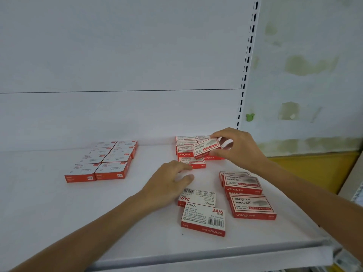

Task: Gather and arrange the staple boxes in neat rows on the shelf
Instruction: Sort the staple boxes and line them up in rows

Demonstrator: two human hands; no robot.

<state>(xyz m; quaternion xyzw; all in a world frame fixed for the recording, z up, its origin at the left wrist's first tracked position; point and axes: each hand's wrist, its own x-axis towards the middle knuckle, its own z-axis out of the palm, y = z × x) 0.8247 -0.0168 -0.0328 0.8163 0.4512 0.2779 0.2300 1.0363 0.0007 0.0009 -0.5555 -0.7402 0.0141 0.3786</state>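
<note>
The right hand (237,148) pinches one staple box (206,147) between the thumb and the curled fingers. It holds the box tilted, just above the arranged rows (186,143) of the same red and white boxes at the back right of the shelf (59,213). The left hand (169,181) is palm down over the shelf, with the fingers quite straight and a little apart. It holds nothing, and its fingertips are just beside the front box (193,163) of these rows. Nearer to the front edge, two boxes (203,218) lie with the barcode side up, touching each other, close to the left wrist. To the right of them, more boxes (252,207) sit in two small, uneven piles. Well apart on the left, a group of orange and white boxes (104,160) stands in two tidy columns.
</note>
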